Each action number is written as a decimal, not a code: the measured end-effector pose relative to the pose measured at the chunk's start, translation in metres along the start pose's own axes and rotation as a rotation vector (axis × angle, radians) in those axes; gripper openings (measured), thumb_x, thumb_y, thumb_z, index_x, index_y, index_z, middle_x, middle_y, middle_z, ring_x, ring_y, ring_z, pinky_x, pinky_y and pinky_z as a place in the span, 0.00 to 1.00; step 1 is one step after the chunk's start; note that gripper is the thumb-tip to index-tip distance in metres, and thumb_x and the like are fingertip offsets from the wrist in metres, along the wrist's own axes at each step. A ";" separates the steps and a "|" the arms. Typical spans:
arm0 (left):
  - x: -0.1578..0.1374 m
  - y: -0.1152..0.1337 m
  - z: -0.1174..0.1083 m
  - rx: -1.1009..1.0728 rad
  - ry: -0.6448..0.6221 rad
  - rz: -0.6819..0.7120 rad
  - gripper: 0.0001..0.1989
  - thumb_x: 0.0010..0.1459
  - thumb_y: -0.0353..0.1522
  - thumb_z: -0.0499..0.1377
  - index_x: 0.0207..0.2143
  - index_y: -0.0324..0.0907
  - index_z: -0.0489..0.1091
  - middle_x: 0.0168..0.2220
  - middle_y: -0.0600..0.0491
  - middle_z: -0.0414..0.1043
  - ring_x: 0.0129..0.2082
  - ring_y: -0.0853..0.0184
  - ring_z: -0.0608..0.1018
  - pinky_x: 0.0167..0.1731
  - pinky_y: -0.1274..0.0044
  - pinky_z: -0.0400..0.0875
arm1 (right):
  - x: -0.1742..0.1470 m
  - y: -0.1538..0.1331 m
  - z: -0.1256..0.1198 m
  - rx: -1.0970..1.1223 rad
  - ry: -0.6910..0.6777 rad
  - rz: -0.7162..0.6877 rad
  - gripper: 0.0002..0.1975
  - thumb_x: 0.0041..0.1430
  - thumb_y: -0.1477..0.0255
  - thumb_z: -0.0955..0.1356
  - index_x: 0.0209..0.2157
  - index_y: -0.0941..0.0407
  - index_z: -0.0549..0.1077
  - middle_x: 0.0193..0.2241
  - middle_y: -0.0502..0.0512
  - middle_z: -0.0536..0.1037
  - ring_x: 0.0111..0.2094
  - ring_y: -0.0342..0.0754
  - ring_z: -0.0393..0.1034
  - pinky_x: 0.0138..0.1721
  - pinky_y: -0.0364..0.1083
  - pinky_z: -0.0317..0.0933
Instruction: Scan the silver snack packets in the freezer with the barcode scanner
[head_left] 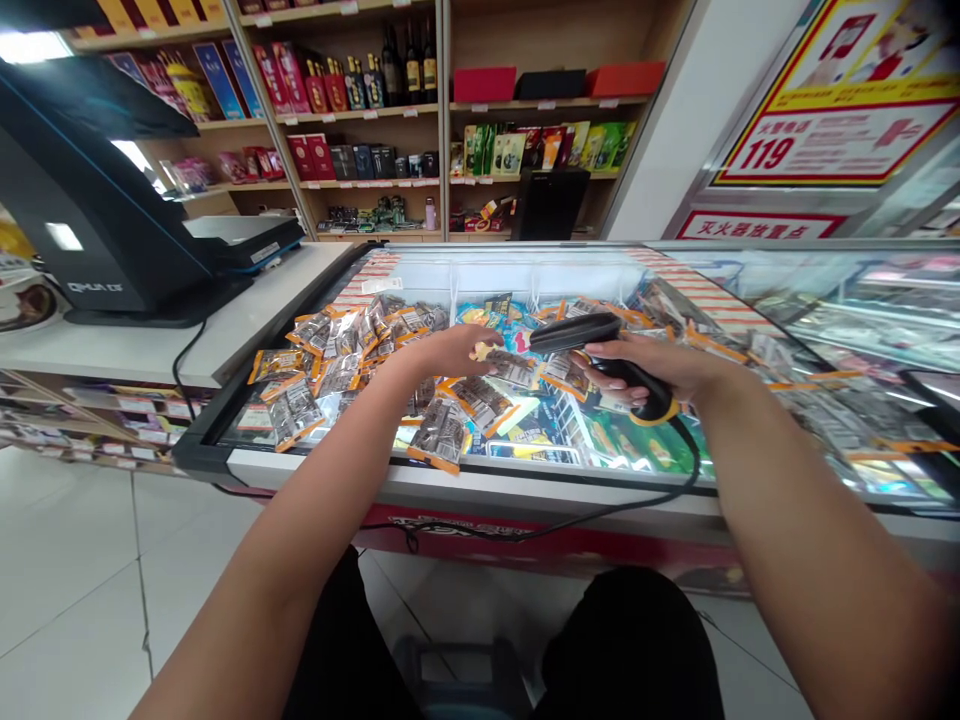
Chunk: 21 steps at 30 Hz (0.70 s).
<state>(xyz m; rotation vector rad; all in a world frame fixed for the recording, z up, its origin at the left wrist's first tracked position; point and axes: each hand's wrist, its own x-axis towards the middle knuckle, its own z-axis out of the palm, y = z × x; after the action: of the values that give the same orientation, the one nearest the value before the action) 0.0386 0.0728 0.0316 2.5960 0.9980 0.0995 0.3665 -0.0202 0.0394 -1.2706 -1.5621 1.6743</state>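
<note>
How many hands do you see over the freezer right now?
2. The left hand is pinching the corner of a packet above the freezer; the right hand is to its right, gripping the scanner. No others show.

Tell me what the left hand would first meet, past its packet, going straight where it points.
Likely the black scanner that the right hand holds, just beyond the packet in the left hand; exact depth is unclear.

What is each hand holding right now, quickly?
Left hand: closed, apparently pinching a packet.
Right hand: closed around a black handheld scanner.
</note>
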 end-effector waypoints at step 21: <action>-0.003 0.012 0.000 0.313 0.111 -0.273 0.28 0.78 0.48 0.53 0.67 0.43 0.77 0.61 0.36 0.83 0.68 0.41 0.77 0.62 0.58 0.75 | 0.006 0.006 -0.010 -0.009 0.003 0.032 0.27 0.65 0.46 0.81 0.39 0.51 0.69 0.23 0.47 0.69 0.18 0.40 0.53 0.15 0.42 0.51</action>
<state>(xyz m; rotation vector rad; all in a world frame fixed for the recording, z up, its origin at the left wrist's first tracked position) 0.0438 0.0627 0.0361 2.7182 1.5050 0.0182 0.3737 -0.0116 0.0326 -1.3083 -1.5568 1.6867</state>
